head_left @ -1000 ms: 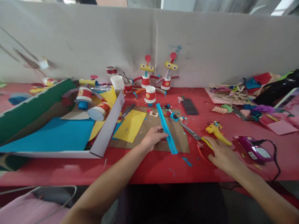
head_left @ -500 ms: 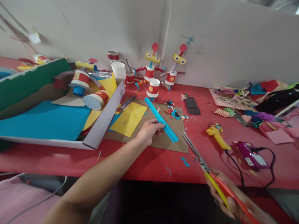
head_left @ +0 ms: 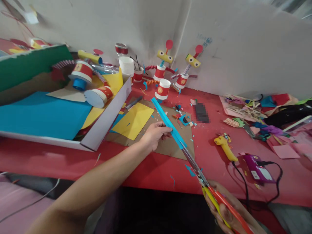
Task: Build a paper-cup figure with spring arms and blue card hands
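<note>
My left hand [head_left: 157, 135] pinches a long blue paper strip [head_left: 168, 123] near its middle, above the brown cardboard sheet [head_left: 158, 152]. A lengthwise line runs along the strip. My right hand [head_left: 225, 206] grips scissors [head_left: 195, 165] with red and yellow handles, low at the right. The scissor tips meet the near end of the strip; the blades look almost closed, and I cannot tell how far they reach into the paper. A yellow paper sheet [head_left: 134, 122] lies on the cardboard left of my left hand. Blue paper scraps [head_left: 190, 170] lie beside the blades.
At the left stands a white box [head_left: 106, 112] with coloured paper and cup figures. Several paper-cup robots [head_left: 162, 88] stand along the wall. To the right are a dark pixelated object [head_left: 201, 112], a yellow glue gun [head_left: 225, 148], a purple power strip [head_left: 258, 169] and craft scraps [head_left: 243, 107].
The scissors have moved left and up, so their tips now meet the strip's near end. My left hand keeps its pinch on the strip. The camera view has tilted slightly.
</note>
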A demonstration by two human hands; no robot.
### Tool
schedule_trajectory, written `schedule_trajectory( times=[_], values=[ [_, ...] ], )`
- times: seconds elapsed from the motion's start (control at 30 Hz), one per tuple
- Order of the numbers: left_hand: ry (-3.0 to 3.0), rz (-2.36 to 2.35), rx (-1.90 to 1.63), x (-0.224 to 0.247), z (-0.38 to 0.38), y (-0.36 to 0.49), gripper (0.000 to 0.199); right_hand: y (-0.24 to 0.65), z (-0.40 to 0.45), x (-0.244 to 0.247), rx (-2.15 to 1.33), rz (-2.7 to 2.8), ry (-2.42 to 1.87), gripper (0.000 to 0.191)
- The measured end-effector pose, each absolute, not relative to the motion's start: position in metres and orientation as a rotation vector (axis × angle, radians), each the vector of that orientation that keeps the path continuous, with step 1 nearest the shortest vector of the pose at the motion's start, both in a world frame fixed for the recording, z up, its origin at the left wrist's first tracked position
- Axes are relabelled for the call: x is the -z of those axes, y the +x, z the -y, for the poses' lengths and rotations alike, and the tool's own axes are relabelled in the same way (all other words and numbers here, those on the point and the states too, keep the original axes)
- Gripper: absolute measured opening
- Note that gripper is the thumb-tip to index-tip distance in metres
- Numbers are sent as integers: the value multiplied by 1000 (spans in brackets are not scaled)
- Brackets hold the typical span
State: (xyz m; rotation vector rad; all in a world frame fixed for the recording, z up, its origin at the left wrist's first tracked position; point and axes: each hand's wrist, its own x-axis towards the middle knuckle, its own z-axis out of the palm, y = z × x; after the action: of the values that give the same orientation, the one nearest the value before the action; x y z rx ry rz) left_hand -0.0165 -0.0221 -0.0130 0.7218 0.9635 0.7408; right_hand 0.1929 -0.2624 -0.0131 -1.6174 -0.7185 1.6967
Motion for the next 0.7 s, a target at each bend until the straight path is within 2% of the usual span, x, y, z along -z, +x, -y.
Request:
schedule_trajectory(
  times=[0.23,0.43,0.7],
  values=[
    [744,-952,-747,14,22,-17,12,192,260,9,-1666,746,-1632,51],
    [764,-943,-745,13,22,-18,16,191,260,6,-1709,767,-1641,30],
    [753,-956,-766,14,22,-18,14,181,249,6,-1698,791,-1645,58]
  ],
)
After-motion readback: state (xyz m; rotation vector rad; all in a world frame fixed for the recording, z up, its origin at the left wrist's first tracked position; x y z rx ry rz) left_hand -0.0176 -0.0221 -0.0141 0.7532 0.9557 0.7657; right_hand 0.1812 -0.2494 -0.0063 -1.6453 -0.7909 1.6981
